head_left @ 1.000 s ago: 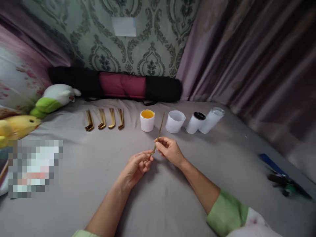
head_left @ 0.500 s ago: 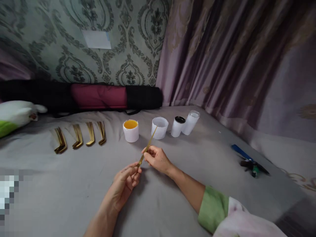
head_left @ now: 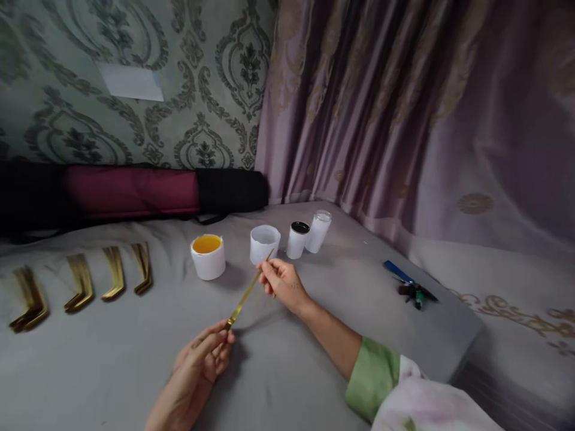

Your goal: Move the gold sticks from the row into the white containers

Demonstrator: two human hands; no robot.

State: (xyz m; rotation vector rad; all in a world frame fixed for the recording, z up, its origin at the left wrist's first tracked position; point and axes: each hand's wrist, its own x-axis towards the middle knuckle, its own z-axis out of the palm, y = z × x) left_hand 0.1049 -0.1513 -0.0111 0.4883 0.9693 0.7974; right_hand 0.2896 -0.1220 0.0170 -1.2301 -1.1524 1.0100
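Observation:
A slim, shiny gold strip [head_left: 245, 294] slants up and away between my two hands. Its lower end is pinched in the fingertips of my left hand [head_left: 204, 353]. Near its pointed upper end, the thumb and fingers of my right hand [head_left: 283, 284] close on it. Just behind my right hand stands a white cup [head_left: 265, 246], whose contents I cannot make out. To its left is another white cup [head_left: 209, 264] with orange-yellow stuff inside. Several bundles of similar gold strips, bent at the near end, lie at left, among them one bundle [head_left: 113, 274].
Right of the cups stand a small white pot [head_left: 295, 244] with a dark top and a taller white jar [head_left: 318, 232]. A blue-handled tool [head_left: 399, 271] lies at right beside a dark and green item [head_left: 418, 296]. Along the wall rests a black and maroon roll [head_left: 135, 190].
My right hand has slid up the gold strip toward its tip, away from my left hand, so more strip shows between them. The view has turned to the right.

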